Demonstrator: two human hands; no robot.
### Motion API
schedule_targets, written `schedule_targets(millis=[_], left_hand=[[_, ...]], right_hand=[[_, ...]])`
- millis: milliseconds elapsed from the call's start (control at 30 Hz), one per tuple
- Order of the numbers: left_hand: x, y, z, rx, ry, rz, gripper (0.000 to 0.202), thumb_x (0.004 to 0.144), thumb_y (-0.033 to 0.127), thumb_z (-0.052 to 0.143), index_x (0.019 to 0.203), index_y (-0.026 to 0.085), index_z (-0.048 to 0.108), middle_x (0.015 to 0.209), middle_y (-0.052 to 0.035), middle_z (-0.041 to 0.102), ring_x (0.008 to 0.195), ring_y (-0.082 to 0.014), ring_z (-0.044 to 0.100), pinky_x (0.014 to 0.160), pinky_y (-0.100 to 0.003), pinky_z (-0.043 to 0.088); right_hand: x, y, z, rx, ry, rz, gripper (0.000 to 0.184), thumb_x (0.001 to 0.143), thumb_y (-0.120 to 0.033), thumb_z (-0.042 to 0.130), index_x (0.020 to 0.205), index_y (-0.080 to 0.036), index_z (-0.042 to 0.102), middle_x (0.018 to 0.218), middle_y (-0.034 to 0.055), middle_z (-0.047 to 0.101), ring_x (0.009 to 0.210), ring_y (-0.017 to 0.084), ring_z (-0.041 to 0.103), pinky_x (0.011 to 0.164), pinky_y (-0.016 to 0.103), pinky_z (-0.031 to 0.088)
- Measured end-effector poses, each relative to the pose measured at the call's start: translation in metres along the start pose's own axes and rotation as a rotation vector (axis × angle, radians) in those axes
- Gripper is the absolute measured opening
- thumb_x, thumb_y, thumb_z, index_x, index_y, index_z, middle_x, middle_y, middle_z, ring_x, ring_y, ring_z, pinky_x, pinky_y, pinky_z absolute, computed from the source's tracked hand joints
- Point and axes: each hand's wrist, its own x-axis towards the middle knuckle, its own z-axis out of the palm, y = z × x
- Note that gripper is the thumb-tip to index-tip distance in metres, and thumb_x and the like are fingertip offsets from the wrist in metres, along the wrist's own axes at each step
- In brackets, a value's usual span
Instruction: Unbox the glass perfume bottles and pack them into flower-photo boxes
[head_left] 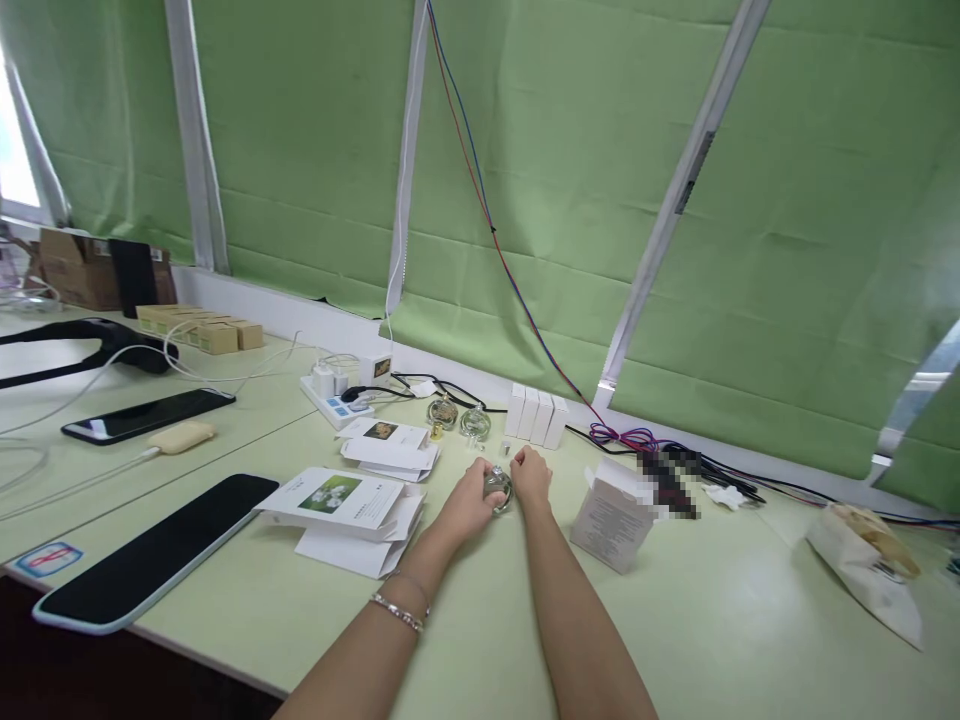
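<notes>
Left hand (pixel 475 501): fingers pinching round glass bottle (pixel 500 490)
Right hand (pixel 531 478): just right of bottle; cannot tell fingers' state

Your work area presents as an office or light workroom; which of the two cannot be settled. You are stationed at pale tables (pixel 712 620) set edge to edge, facing green blinds (pixel 540 210). Noted on your tabletops: a power strip (pixel 337 408) with chargers plugged in, phones (pixel 154 415) and bundled cables (pixel 626 438). A cardboard box (pixel 79 275) stands far left, near a bright window (pixel 16 150).
</notes>
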Motion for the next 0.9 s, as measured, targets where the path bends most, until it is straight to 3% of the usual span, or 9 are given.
schedule_targets(millis=[133,200,300,400,533,600,667,767,900], left_hand=[[0.000,-0.004,0.003,-0.019,0.023,0.006,0.025,0.071,0.017,0.057,0.093,0.018,0.044,0.094,-0.0067,0.058,0.095,-0.0245,0.056,0.087,-0.036,0.041],[0.000,-0.007,0.005,-0.022,0.045,-0.004,0.031,0.070,0.012,0.056,0.097,0.017,0.042,0.101,-0.0087,0.055,0.102,-0.0237,0.053,0.091,-0.035,0.040],[0.002,-0.010,0.009,-0.019,0.064,-0.054,0.049,0.064,0.000,0.053,0.108,0.012,0.037,0.108,-0.0137,0.052,0.105,-0.0234,0.052,0.092,-0.034,0.040],[0.004,-0.011,0.014,-0.002,0.082,-0.112,0.066,0.058,-0.007,0.050,0.119,0.003,0.030,0.114,-0.0217,0.048,0.110,-0.0276,0.049,0.095,-0.037,0.037],[0.005,-0.009,0.021,0.050,0.091,-0.149,0.082,0.053,-0.011,0.046,0.131,-0.002,0.021,0.125,-0.0275,0.040,0.121,-0.0317,0.040,0.103,-0.041,0.027],[0.003,-0.008,0.024,0.086,0.071,-0.139,0.084,0.053,-0.011,0.045,0.133,-0.001,0.022,0.127,-0.0273,0.040,0.122,-0.0315,0.040,0.104,-0.040,0.026],[0.001,-0.008,0.025,0.127,0.055,-0.125,0.083,0.054,-0.011,0.044,0.135,-0.002,0.023,0.128,-0.0279,0.041,0.123,-0.0320,0.039,0.104,-0.039,0.025],[-0.001,-0.010,0.028,0.173,0.048,-0.118,0.082,0.056,-0.009,0.045,0.135,-0.002,0.026,0.128,-0.0285,0.042,0.123,-0.0340,0.038,0.102,-0.041,0.027],[-0.003,-0.014,0.032,0.215,0.044,-0.109,0.082,0.055,-0.007,0.047,0.135,0.001,0.030,0.127,-0.0273,0.046,0.118,-0.0362,0.043,0.098,-0.045,0.031]], right_hand=[[-0.005,-0.011,-0.012,0.101,0.047,-0.111,0.028,0.094,-0.028,0.036,0.105,-0.014,0.057,0.113,0.0124,0.057,0.107,0.022,0.053,0.089,0.039,0.043],[-0.013,-0.016,-0.019,0.173,-0.009,-0.212,0.036,0.094,-0.029,0.027,0.104,-0.014,0.057,0.107,0.0119,0.061,0.099,0.020,0.057,0.082,0.033,0.045],[-0.028,-0.019,-0.032,0.234,-0.200,-0.374,0.025,0.084,-0.037,0.049,0.094,-0.018,0.063,0.087,0.0023,0.068,0.077,0.017,0.063,0.067,0.026,0.048],[-0.034,-0.016,-0.042,0.229,-0.274,-0.437,0.019,0.068,-0.029,0.066,0.085,-0.021,0.065,0.077,-0.0025,0.069,0.071,0.017,0.063,0.065,0.025,0.047],[-0.007,-0.020,-0.044,0.197,-0.050,-0.331,0.028,0.075,-0.023,0.056,0.103,-0.017,0.059,0.099,0.0059,0.066,0.091,0.022,0.060,0.082,0.034,0.045],[0.017,-0.026,-0.038,0.182,0.089,-0.246,0.034,0.080,-0.023,0.051,0.113,-0.014,0.053,0.113,0.0120,0.060,0.105,0.025,0.054,0.092,0.040,0.040],[0.039,-0.029,-0.028,0.160,0.150,-0.177,0.032,0.083,-0.023,0.052,0.114,-0.014,0.053,0.115,0.0132,0.057,0.110,0.026,0.051,0.095,0.043,0.038],[0.059,-0.027,-0.009,0.117,0.118,-0.116,0.027,0.087,-0.028,0.055,0.111,-0.016,0.055,0.115,0.0087,0.057,0.104,0.023,0.056,0.090,0.044,0.044],[0.063,-0.016,0.012,0.066,0.020,-0.106,0.029,0.089,-0.031,0.054,0.115,-0.016,0.054,0.116,0.0072,0.057,0.097,0.020,0.059,0.082,0.040,0.050]])
